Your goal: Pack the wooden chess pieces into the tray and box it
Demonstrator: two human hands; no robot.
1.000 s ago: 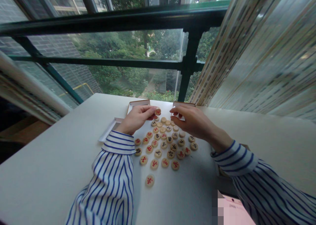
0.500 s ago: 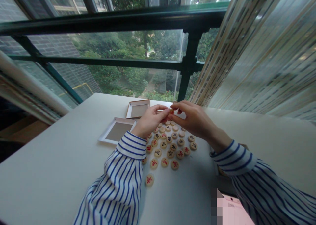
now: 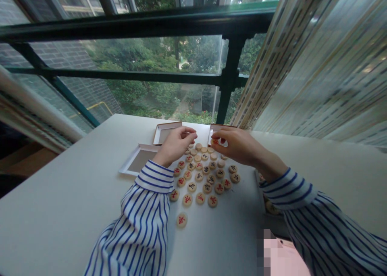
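My right hand [image 3: 237, 144] pinches a round wooden Chinese chess piece [image 3: 214, 141] between thumb and fingers, above the far side of the spread. To its left, my left hand [image 3: 179, 143] hovers with fingers curved and a gap at the thumb; I see nothing in it. Below and between the hands lie several Chinese chess pieces [image 3: 198, 176] on the white table [image 3: 90, 187], some with red characters, some with black, a few showing blank tops. One red piece [image 3: 182, 220] sits apart, nearest to me.
Left of the pieces lie two shallow open trays, a white one [image 3: 129, 163] and a brown-edged one [image 3: 168, 126]. Behind my right hand is another brown-edged tray [image 3: 226, 126]. Under my right forearm, a box [image 3: 273, 216] holds pieces. A green railing [image 3: 136, 75] runs beyond the table.
My hands have moved apart. The piece that was between both hands' fingertips is now in my right hand only, while my left hand has drawn back to the left.
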